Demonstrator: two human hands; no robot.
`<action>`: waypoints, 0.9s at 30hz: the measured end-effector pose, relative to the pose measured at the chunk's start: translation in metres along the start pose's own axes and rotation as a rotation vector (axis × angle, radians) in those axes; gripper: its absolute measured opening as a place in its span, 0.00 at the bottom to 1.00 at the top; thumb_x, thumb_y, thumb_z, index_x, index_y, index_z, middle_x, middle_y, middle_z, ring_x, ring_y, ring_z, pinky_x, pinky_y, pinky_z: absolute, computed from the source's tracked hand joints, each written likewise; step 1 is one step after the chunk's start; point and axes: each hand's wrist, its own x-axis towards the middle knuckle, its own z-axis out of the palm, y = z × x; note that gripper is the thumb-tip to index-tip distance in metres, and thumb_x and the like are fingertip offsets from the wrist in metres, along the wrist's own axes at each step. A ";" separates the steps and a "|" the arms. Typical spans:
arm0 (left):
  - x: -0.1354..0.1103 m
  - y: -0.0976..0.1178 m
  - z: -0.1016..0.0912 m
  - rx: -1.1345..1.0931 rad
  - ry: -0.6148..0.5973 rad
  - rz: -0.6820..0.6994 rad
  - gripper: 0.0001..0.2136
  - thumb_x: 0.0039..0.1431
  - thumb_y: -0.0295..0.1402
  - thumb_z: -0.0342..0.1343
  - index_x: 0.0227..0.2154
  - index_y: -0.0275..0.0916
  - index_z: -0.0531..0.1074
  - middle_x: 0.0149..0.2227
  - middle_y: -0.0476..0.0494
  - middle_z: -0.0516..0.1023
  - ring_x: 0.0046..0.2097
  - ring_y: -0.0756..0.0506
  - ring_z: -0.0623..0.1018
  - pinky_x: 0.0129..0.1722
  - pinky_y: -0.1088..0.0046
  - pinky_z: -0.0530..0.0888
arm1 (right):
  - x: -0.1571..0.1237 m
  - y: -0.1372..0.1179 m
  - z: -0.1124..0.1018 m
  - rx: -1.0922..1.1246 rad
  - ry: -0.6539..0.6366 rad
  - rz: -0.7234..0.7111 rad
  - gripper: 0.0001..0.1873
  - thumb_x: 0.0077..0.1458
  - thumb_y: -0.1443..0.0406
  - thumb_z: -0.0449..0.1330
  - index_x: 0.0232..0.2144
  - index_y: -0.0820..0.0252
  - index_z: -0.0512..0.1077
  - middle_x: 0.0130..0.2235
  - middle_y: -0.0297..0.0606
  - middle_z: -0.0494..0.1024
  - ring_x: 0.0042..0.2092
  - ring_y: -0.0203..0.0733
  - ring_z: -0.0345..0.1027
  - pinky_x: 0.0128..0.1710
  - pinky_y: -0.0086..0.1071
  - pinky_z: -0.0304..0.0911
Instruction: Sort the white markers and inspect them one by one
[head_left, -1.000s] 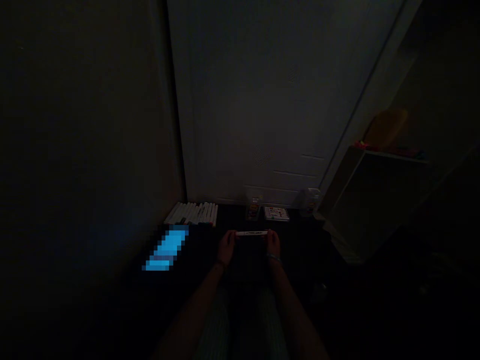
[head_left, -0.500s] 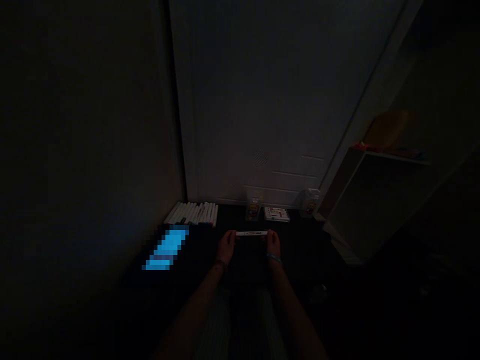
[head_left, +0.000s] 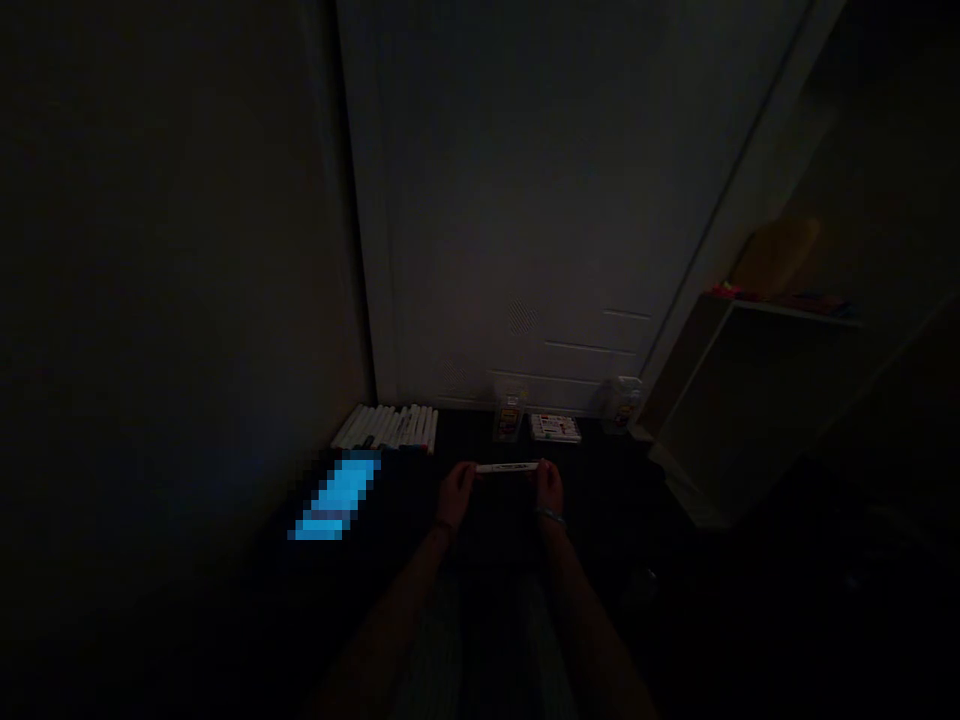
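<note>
A white marker (head_left: pixel 507 468) with dark print lies level between my two hands, above a dark table. My left hand (head_left: pixel 456 492) pinches its left end, and my right hand (head_left: pixel 550 487) has the right end between its fingers. To the left, a row of white markers (head_left: pixel 390 428) rests side by side on the table. Beyond my hands stands a clear plastic case (head_left: pixel 508 418) with a label. Beside it lies a flat pack of markers (head_left: pixel 555 429). The dim light hides the finer detail of my fingers.
A bright blue, pixelated screen (head_left: pixel 335 500) lies on the table's left. Another clear container (head_left: pixel 623 402) stands at the back right. A pale panelled surface (head_left: pixel 525 200) rises behind the table, and a shelf unit (head_left: pixel 750 400) is on the right.
The view has shifted very slightly, so everything sits a little further right. Both hands keep hold of the marker in nearly the same pose.
</note>
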 end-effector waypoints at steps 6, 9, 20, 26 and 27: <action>-0.001 0.001 0.000 0.039 0.022 -0.019 0.18 0.53 0.46 0.43 0.31 0.39 0.70 0.26 0.49 0.74 0.26 0.50 0.68 0.27 0.76 0.64 | 0.000 0.000 0.001 0.025 -0.003 0.022 0.21 0.46 0.49 0.52 0.31 0.61 0.67 0.25 0.32 0.70 0.27 0.34 0.62 0.30 0.27 0.58; -0.002 0.003 0.000 0.056 0.036 -0.015 0.18 0.53 0.46 0.42 0.32 0.39 0.70 0.26 0.50 0.74 0.25 0.50 0.68 0.27 0.76 0.64 | -0.001 -0.002 0.001 0.018 0.005 0.030 0.21 0.45 0.49 0.53 0.31 0.61 0.67 0.25 0.32 0.71 0.27 0.34 0.62 0.30 0.27 0.58; -0.002 0.002 0.000 0.045 0.016 -0.004 0.18 0.53 0.46 0.42 0.32 0.39 0.69 0.24 0.51 0.71 0.24 0.51 0.66 0.25 0.77 0.63 | -0.002 -0.003 0.001 0.001 -0.003 0.002 0.21 0.46 0.49 0.52 0.30 0.61 0.68 0.24 0.32 0.70 0.26 0.34 0.61 0.29 0.27 0.57; -0.001 0.000 0.000 0.055 -0.025 0.000 0.17 0.52 0.45 0.43 0.31 0.38 0.70 0.25 0.50 0.72 0.25 0.50 0.68 0.26 0.77 0.64 | -0.001 -0.002 0.000 -0.010 0.025 -0.009 0.21 0.47 0.49 0.51 0.31 0.61 0.68 0.24 0.32 0.70 0.27 0.34 0.61 0.29 0.27 0.57; -0.001 0.000 0.000 0.058 -0.023 0.009 0.17 0.52 0.45 0.43 0.30 0.38 0.70 0.25 0.49 0.73 0.26 0.50 0.69 0.27 0.76 0.65 | -0.001 -0.002 0.000 -0.017 0.028 -0.013 0.21 0.47 0.49 0.51 0.30 0.61 0.68 0.24 0.32 0.70 0.27 0.34 0.61 0.29 0.27 0.57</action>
